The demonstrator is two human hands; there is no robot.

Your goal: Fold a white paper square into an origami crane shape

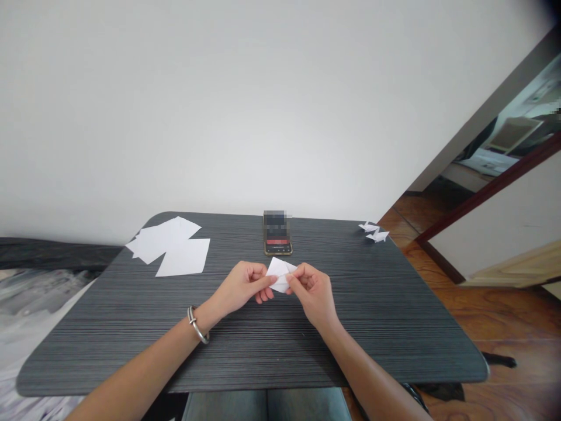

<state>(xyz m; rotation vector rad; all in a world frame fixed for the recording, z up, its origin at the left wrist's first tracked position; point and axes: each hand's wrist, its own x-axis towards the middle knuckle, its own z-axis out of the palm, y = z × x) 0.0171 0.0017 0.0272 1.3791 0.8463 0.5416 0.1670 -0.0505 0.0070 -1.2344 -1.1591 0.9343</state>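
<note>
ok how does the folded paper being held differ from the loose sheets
The folded paper is pinched by the left hand and right hand; the loose sheets lie on the table. The folded paper is creased and smaller; the loose sheets look flat and larger. The folded paper is one compact piece; the loose sheets spread and overlap. Both are white.

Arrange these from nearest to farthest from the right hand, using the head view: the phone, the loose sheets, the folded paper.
1. Folded paper: in the right hand itself, pinched at its right side.
2. Phone: just beyond the hands, near the wall.
3. Loose sheets: at the table's far left.
</note>
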